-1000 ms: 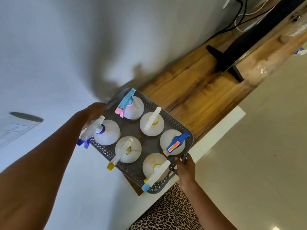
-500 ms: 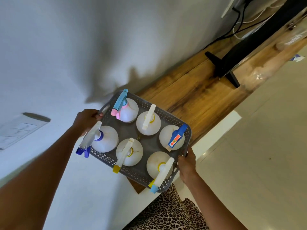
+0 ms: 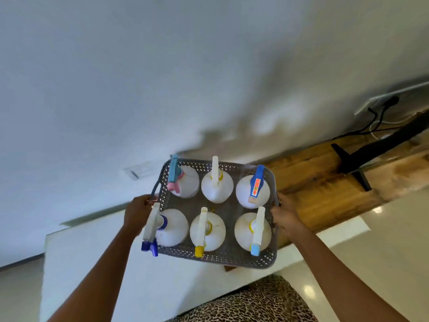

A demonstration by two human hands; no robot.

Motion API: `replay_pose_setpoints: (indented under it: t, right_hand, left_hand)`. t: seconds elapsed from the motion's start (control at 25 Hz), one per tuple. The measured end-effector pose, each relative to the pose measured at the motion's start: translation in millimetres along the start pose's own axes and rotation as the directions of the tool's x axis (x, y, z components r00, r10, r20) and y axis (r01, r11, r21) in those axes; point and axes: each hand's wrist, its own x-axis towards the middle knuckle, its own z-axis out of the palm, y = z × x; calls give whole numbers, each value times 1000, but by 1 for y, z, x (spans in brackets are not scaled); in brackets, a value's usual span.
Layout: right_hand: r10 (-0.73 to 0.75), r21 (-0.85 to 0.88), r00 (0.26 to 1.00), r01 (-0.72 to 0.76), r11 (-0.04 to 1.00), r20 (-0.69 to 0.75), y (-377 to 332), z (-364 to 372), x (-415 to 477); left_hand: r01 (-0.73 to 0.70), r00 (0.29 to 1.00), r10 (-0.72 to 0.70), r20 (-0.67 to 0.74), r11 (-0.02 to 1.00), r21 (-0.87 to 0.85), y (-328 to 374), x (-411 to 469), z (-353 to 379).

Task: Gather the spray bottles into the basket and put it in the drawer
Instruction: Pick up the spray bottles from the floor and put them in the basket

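step: carrying basket (image 3: 216, 258) of bottles (image 3: 218, 190) | left hand (image 3: 137, 212), right hand (image 3: 284, 216) gripped its handles | next: likely find drawer, keep level

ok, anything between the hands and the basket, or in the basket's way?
No. The left hand and right hand each grip one side of the basket, six spray bottles inside. No drawer is in view, so that path can't be judged.

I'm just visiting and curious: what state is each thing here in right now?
basket: loaded, held at both ends.
spray bottles: six, upright inside the basket.
left hand: grips the basket's left handle.
right hand: grips the basket's right end.
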Motion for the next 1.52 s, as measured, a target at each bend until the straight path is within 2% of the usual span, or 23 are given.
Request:
replay_pose_setpoints:
  t: [0.24, 0.36, 0.52, 0.8, 0.96, 1.52]
  right_hand:
    - [-60, -112, 992, 73, 991, 114, -6, 98, -59]
    - [-60, -159, 989, 82, 984, 133, 5, 145, -86]
    - [-62, -147, 982, 89, 985, 176, 28, 201, -116]
    - [-35, -277, 988, 76, 958, 150, 89, 263, -83]
    - [-27, -286, 984, 77, 955, 177, 120, 295, -47]
    - [-12, -342, 980, 80, 936, 197, 156, 312, -29]
  left_hand:
    - [111, 992, -110, -62, 994, 19, -108, -59, -82]
    - [157, 980, -169, -105, 980, -120, -160, -80, -112]
    - [224, 963, -247, -104, 955, -194, -231, -96, -131]
    - [322, 930, -352, -107, 919, -227, -320, -81, -94]
    - [357, 914, -387, -123, 910, -208, -353, -57, -61]
    - [423, 875, -456, -162, 883, -202, -384, -61, -21]
